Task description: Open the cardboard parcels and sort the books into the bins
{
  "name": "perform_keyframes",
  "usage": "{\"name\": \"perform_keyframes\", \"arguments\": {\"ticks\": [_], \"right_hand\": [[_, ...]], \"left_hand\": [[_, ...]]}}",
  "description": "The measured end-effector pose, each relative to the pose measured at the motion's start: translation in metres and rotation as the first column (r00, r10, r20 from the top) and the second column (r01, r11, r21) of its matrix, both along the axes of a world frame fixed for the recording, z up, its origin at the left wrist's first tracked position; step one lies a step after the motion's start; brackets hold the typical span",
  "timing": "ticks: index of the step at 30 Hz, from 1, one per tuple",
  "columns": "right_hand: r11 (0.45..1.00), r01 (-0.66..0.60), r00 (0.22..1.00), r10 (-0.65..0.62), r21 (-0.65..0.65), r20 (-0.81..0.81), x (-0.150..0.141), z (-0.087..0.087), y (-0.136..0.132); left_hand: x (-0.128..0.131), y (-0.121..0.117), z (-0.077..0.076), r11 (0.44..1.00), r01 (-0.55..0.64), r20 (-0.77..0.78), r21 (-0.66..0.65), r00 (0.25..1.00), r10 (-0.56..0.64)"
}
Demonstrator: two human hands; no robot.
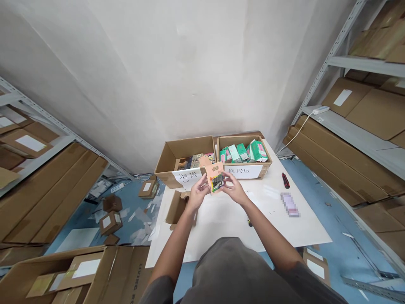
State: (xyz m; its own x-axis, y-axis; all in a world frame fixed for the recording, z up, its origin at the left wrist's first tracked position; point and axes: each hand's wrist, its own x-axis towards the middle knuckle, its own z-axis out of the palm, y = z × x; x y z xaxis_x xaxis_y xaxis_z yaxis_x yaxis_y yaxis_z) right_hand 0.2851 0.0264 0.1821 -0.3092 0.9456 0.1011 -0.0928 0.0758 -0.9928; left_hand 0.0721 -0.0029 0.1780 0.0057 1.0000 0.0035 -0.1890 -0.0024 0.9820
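Note:
Both hands hold up a small orange card package [215, 177] with a dark and green picture on its lower half, above the white table [221, 219]. My left hand [198, 194] grips its left edge and my right hand [233, 188] grips its right edge. Just behind it stand two open cardboard boxes with white paper labels: the left box [182, 158] holds mixed flat items, the right box [245, 158] holds several green and pink cartons.
An empty brown carton [177, 207] lies at the table's left edge. A red and black cutter [285, 180] and a small flat item [290, 204] lie on the right. Metal shelves with cardboard boxes flank both sides. Small boxes and paper scraps litter the blue floor [126, 211].

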Motion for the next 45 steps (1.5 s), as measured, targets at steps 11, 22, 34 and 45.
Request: {"name": "perform_keyframes", "arguments": {"ticks": [11, 22, 34, 45], "right_hand": [[0.932, -0.186, 0.959, 0.104, -0.31, -0.264, 0.006, -0.022, 0.022], [0.88, -0.199, 0.954, 0.073, -0.432, -0.29, -0.025, -0.041, 0.073], [0.863, -0.211, 0.955, 0.081, -0.459, -0.286, -0.129, -0.074, 0.232], [0.958, 0.236, 0.943, -0.266, 0.161, 0.202, -0.084, -0.134, 0.23]], "left_hand": [[-0.03, 0.014, -0.019, 0.977, 0.169, 0.121, -0.127, 0.981, -0.154], [-0.05, 0.054, -0.042, 0.972, 0.008, 0.214, -0.236, 0.976, 0.044], [-0.103, 0.205, -0.074, 0.9, -0.355, -0.01, -0.253, 0.931, 0.364], [-0.111, 0.192, -0.106, 0.838, -0.516, -0.531, 0.176, 0.668, 0.522]]}}
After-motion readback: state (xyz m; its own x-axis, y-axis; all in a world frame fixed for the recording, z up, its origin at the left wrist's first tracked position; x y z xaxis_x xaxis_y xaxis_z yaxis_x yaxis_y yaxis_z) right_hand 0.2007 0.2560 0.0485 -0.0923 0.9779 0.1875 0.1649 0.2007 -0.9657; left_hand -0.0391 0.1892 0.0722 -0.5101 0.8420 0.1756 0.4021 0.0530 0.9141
